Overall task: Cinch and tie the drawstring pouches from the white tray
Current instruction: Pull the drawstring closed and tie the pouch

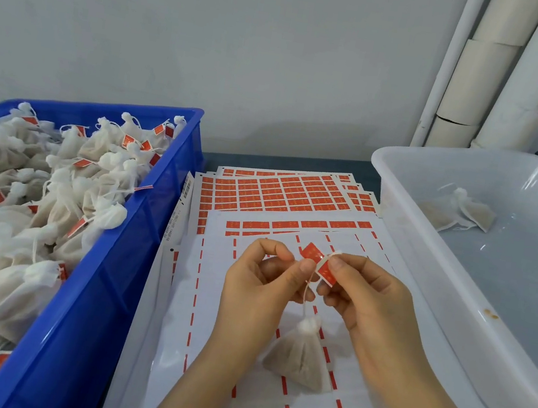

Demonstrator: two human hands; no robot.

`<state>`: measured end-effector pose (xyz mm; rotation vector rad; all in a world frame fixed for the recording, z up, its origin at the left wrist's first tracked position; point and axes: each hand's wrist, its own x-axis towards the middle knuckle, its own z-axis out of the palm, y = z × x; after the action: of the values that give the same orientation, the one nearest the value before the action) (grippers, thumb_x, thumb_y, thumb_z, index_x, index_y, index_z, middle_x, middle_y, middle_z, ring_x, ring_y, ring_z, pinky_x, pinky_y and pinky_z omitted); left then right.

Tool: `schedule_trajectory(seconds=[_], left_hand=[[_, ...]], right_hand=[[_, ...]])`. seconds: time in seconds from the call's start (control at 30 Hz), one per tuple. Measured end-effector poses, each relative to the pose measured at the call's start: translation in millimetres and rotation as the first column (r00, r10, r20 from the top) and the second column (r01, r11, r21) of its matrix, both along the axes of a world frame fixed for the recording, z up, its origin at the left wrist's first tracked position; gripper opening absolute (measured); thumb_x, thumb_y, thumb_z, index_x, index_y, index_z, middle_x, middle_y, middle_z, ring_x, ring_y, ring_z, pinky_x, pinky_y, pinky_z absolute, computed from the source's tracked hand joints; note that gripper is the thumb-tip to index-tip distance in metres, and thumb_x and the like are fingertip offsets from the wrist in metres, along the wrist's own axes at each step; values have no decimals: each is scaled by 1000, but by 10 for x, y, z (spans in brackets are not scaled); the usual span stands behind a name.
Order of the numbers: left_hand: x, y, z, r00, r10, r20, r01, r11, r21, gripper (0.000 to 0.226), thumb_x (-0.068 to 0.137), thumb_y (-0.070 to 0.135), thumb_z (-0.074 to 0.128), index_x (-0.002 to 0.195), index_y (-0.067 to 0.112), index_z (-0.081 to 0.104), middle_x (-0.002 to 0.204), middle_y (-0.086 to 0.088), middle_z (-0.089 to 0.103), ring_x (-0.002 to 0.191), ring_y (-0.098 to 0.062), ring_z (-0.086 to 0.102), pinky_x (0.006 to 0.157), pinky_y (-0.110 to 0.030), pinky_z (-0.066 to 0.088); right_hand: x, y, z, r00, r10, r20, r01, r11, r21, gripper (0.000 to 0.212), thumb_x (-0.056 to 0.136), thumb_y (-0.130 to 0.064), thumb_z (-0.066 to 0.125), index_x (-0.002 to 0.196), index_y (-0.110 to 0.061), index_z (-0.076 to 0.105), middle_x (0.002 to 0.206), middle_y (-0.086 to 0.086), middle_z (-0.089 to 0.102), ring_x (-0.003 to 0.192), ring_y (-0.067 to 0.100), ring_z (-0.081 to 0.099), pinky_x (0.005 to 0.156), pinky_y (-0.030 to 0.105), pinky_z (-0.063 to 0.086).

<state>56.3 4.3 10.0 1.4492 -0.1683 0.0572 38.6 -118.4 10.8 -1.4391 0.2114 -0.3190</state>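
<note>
1. Where the plain pale wall [248,45] meets the dark worktop [301,160], white pipes [506,81] in cracked wrapping stand in the right-hand corner.
2. Label sheets [279,191]: glossy paper covering the worktop. Rows of red-orange rectangles at the far end, mostly peeled backing near me.
3. Blue crate [94,283]: rigid plastic, at my left, heaped with tied pouches [18,203] of white gauze. Necks bunched, red tags on strings.
4. White tray [440,279]: smooth translucent plastic, at my right. One slack pouch [467,211] lies near its far wall.
5. Pouch in work [301,357]: soft mesh, pyramid-shaped, beige filling, neck gathered. It rests on the sheets below my hands, between crate and tray.
6. Drawstring [306,295]: thin white cord rising from that neck to my fingers.
7. Left hand [260,278]: thumb and forefinger pinch the drawstring.
8. Right hand [368,297]: thumb and forefinger pinch a red label [325,270], bent at the cord's upper end.
</note>
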Motion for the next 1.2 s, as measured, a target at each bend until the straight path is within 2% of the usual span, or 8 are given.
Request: schedule_trajectory(seconds=[0.13, 0.3, 0.5, 0.6, 0.73, 0.83, 0.97, 1.2], left_hand=[[-12, -20, -19, 998, 14, 59, -17, 998, 54, 13, 76, 17, 72, 82, 15, 60, 71, 2, 71, 58, -14, 66, 56, -15, 51], [-35, -28, -10, 987, 85, 138, -96, 993, 73, 14, 70, 29, 69, 82, 22, 65, 76, 8, 71, 64, -14, 68, 58, -15, 53], [-45, -16, 18, 989, 122, 86, -126, 992, 32, 20, 65, 35, 67, 85, 37, 70, 79, 18, 72, 68, -9, 68, 57, -11, 50], [-32, -9, 23, 989, 141, 50, -142, 990, 12, 19, 67, 32, 69, 85, 37, 71, 82, 18, 73, 73, -6, 68, 58, -11, 51], [-33, -5, 42, 990, 134, 36, -133, 991, -20, 18, 68, 28, 71, 85, 34, 73, 82, 16, 73, 77, -5, 68, 59, -10, 51], [-39, -5, 59, 991, 126, 52, -124, 992, -33, 21, 66, 30, 70, 86, 33, 72, 81, 15, 73, 76, -6, 69, 59, -10, 51], [-42, -5, 65, 993, 102, 64, -99, 994, -50, 21, 66, 30, 71, 87, 32, 72, 82, 12, 74, 77, -9, 70, 61, -11, 51], [-36, -6, 49, 997, 55, 54, -51, 996, -79, 24, 64, 29, 72, 88, 29, 73, 84, 6, 74, 80, -12, 71, 64, -12, 52]], right_hand=[[1, -11, 4, 1000, -20, 2, 20, 1000, 19, 4, 80, -24, 66, 82, -24, 68, 76, -5, 72, 71, 21, 69, 73, 34, 57], [-2, -5, 4, 1000, -5, 17, 6, 999, -51, 4, 81, -24, 65, 84, -26, 68, 80, -7, 71, 77, 20, 68, 75, 34, 57], [-42, 19, 10, 995, 72, 69, -56, 974, -220, 12, 81, -23, 66, 85, -33, 63, 84, -25, 67, 84, -1, 64, 71, 17, 55], [-49, 34, 9, 995, 70, 67, -47, 953, -300, 12, 80, -26, 66, 85, -37, 61, 85, -28, 64, 87, 1, 62, 68, 10, 51], [-61, 31, 41, 993, 92, 79, -69, 963, -259, 13, 72, -39, 63, 85, -36, 63, 88, -31, 64, 89, -8, 60, 68, 6, 50], [-65, 35, 41, 990, 104, 92, -84, 976, -201, 22, 66, -42, 60, 86, -34, 64, 89, -30, 65, 89, -7, 61, 74, 10, 51], [-58, 41, 29, 989, 106, 104, -91, 986, -143, 22, 65, -40, 60, 84, -32, 66, 86, -27, 67, 87, -3, 63, 73, 17, 55], [-48, 44, 22, 994, 76, 79, -68, 992, -104, 23, 65, -43, 58, 84, -32, 67, 90, -24, 68, 91, 5, 64, 84, 33, 54]])
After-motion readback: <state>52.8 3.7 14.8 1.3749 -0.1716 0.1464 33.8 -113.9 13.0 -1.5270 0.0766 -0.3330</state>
